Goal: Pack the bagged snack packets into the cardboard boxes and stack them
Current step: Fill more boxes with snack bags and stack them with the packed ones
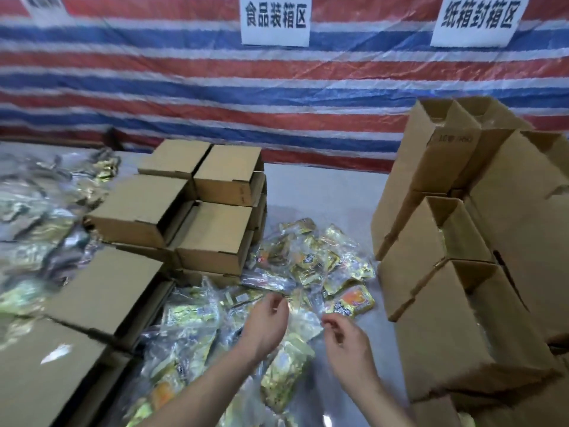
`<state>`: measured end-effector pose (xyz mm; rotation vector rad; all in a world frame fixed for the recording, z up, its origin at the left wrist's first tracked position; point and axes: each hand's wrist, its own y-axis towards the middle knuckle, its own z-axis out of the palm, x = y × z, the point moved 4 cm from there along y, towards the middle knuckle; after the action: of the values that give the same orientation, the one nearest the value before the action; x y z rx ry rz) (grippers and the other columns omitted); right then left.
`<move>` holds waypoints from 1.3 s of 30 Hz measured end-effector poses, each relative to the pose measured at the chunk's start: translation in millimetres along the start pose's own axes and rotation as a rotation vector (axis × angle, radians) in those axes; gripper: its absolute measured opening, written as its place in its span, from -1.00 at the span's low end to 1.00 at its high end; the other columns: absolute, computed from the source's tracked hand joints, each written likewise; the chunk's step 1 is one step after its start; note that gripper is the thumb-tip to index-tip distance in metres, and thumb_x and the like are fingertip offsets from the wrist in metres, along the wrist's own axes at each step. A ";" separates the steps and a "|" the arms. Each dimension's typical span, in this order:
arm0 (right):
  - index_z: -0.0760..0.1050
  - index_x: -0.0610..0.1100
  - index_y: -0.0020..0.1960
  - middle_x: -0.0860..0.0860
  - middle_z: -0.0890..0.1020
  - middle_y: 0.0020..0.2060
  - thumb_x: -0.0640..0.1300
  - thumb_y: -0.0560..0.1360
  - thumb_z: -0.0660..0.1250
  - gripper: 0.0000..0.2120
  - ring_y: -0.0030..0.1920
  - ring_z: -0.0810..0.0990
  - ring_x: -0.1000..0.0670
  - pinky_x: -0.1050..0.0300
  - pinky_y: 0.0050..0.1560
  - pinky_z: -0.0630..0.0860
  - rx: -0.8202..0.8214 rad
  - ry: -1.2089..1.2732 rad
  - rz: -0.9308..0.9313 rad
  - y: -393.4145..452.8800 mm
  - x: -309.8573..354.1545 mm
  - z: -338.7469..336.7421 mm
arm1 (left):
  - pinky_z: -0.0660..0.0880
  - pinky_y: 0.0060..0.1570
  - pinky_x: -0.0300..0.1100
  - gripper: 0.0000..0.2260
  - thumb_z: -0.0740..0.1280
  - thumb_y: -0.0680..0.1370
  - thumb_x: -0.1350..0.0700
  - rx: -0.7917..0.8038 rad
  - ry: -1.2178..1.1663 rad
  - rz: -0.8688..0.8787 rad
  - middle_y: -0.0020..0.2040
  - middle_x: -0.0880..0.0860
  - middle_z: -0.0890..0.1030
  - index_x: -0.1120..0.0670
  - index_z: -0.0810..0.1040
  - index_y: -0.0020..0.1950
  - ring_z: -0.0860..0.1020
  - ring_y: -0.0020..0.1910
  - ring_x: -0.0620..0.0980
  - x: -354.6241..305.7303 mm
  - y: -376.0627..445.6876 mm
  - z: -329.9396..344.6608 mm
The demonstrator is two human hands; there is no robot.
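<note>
At nine o'clock a blurred heap of bagged packets (37,217) lay on the table (317,186), and closed cardboard boxes (101,291) ran from seven o'clock up to a stack of closed boxes (212,192) near the centre. Below that stack, from the centre down to six o'clock, a loose pile of bagged snack packets (311,257) in clear wrap covered the table. The left hand (268,322) hovered over this pile with its grip loosely curled; whether its fingertips pinched a clear bag could not be told through the blur. Just beside it, the right hand (345,337) likewise had curled fingers, thumb near forefinger, and what it held could not be told. At three o'clock stood open cardboard boxes (455,306), stacked in a leaning pile. Across twelve o'clock hung a red, white and blue striped tarp (184,87) bearing two white signs (275,18).
</note>
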<state>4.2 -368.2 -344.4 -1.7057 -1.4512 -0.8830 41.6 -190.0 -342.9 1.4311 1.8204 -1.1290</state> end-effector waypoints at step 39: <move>0.39 -0.03 -0.37 0.08 0.51 -0.36 -0.30 0.35 0.26 -0.79 -0.23 0.50 -0.02 0.15 -0.30 0.34 0.006 -0.404 -0.115 114.7 126.4 -37.7 | 0.54 -0.01 -0.13 -0.85 0.26 0.65 0.01 0.251 0.530 0.424 -0.01 -0.10 0.63 -0.08 0.62 0.09 0.57 -0.02 -0.11 -100.7 52.7 -104.8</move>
<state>132.6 -350.2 -227.2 -1.8859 -1.8278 -0.6106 127.2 -144.1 -222.6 2.3063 1.6033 -0.8263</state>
